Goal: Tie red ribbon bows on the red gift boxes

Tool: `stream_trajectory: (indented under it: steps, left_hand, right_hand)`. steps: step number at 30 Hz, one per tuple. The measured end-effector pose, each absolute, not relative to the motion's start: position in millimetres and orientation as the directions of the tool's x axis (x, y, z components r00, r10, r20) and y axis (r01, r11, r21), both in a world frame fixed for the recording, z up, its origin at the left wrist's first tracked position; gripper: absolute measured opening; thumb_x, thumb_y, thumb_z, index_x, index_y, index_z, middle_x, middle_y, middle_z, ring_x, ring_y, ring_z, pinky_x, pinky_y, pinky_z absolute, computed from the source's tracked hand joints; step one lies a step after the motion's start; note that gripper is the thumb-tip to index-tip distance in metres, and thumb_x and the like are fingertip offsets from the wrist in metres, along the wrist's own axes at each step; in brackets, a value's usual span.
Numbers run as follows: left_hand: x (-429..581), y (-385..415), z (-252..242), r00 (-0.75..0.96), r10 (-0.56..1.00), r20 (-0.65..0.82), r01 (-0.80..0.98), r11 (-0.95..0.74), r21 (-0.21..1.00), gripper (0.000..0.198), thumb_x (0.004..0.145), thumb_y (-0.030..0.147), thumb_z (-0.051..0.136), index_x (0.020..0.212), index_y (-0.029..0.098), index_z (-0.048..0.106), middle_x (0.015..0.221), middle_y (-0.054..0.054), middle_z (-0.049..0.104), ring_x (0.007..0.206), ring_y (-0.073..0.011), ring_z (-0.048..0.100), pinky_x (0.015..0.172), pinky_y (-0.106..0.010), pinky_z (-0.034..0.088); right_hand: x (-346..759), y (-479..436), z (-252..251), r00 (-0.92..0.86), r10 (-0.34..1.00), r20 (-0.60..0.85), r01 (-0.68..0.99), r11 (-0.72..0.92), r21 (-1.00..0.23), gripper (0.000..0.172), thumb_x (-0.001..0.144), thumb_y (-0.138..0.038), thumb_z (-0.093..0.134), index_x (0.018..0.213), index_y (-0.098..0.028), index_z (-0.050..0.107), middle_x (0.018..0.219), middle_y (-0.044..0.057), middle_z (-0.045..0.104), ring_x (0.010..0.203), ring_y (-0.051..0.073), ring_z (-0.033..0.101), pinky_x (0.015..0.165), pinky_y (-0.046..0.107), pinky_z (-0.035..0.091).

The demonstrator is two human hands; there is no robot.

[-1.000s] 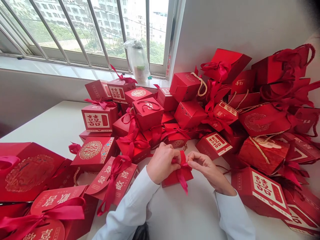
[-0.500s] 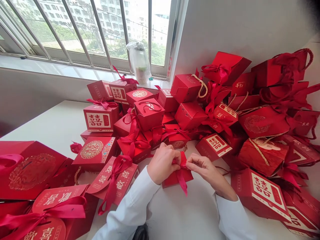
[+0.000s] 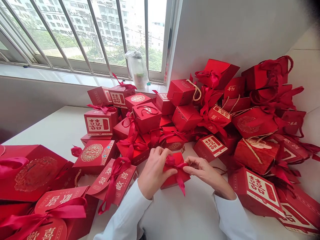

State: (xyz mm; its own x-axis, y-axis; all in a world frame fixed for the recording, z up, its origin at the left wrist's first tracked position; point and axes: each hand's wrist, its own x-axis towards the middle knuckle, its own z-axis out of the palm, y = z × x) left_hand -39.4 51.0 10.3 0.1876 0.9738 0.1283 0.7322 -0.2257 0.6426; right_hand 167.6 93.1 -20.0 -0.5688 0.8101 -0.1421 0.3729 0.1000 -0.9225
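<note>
You are working at a white surface (image 3: pixel 57 130) beneath a barred window (image 3: pixel 87 33), with a plastic-wrapped bottle (image 3: pixel 137 68) standing on the sill (image 3: pixel 50 71). A large heap of red gift boxes (image 3: pixel 186 118) is piled against the wall (image 3: pixel 225 33), many with gold cord handles, red ribbons, or double-happiness panels. More red gift bags (image 3: pixel 35 173) lie at your left, and a red double-happiness box (image 3: pixel 255 191) lies at your right. The small red gift box (image 3: pixel 173 176) sits on the surface directly in front of you, just below the heap and between your hands. A red satin ribbon (image 3: pixel 178 170) is gathered on top of it, and one tail hangs down its front. Your left hand (image 3: pixel 156 173), in a white sleeve (image 3: pixel 125 213), curls its fingers (image 3: pixel 162 156) over the gathered ribbon. Your right hand (image 3: pixel 206 175) comes in from the other side, its fingers (image 3: pixel 193 170) pinched narrowly at the ribbon.
</note>
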Motion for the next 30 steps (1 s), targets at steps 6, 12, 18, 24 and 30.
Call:
stream_trajectory:
  steps: [6,12,18,24,30]
  left_hand:
    - [-51.7,37.8,-7.1,0.099,0.981,0.167,0.716,-0.187,0.673,0.004,0.086,0.016,0.057,0.082,0.019,0.055,0.09,-0.002,0.058,0.087,-0.0195,0.05,0.077,-0.032,0.041]
    - [-58.9,23.4,-11.0,0.083,0.984,0.157,0.673,-0.171,0.719,0.012,0.088,0.019,0.048,0.076,0.019,0.05,0.077,0.001,0.055,0.07,-0.0147,0.051,0.068,-0.029,0.039]
    - [-64.9,14.7,-11.4,0.077,0.994,-0.084,0.368,0.05,0.929,0.021,0.083,0.038,0.056,0.092,0.02,0.052,0.085,-0.001,0.057,0.065,-0.0125,0.053,0.056,-0.023,0.042]
    - [-62.4,11.7,-12.4,0.062,0.99,-0.129,0.471,0.085,0.878,0.025,0.085,0.044,0.051,0.084,0.019,0.053,0.084,-0.002,0.061,0.07,-0.0146,0.057,0.058,-0.023,0.042]
    - [-64.3,2.5,-15.7,-0.018,0.973,0.231,0.728,-0.146,0.67,0.023,0.09,0.033,0.046,0.071,0.019,0.05,0.065,0.003,0.055,0.058,-0.0119,0.048,0.054,-0.022,0.036]
  right_hand:
    - [161.4,102.1,-12.7,-0.583,0.793,-0.176,0.381,0.075,-0.922,0.03,0.083,-0.044,0.06,0.073,-0.016,0.058,0.064,-0.001,0.054,0.058,0.012,0.048,0.057,0.026,0.035]
    - [161.1,106.8,-17.6,-0.569,0.803,-0.176,0.321,0.021,-0.947,0.03,0.083,-0.044,0.061,0.071,-0.016,0.055,0.063,-0.002,0.051,0.058,0.011,0.046,0.055,0.025,0.035]
    - [159.3,106.6,-21.7,-0.551,0.819,-0.157,0.27,-0.003,-0.963,0.03,0.081,-0.043,0.063,0.072,-0.017,0.055,0.063,-0.003,0.049,0.058,0.01,0.043,0.055,0.024,0.033]
    - [157.2,106.3,-20.1,-0.562,0.813,-0.154,0.231,-0.024,-0.973,0.03,0.08,-0.042,0.065,0.072,-0.016,0.054,0.067,-0.003,0.049,0.061,0.01,0.044,0.057,0.024,0.034]
    - [155.8,103.6,-18.1,-0.553,0.816,-0.166,0.213,-0.055,-0.976,0.032,0.079,-0.042,0.065,0.066,-0.016,0.051,0.063,-0.004,0.045,0.06,0.01,0.041,0.057,0.024,0.032]
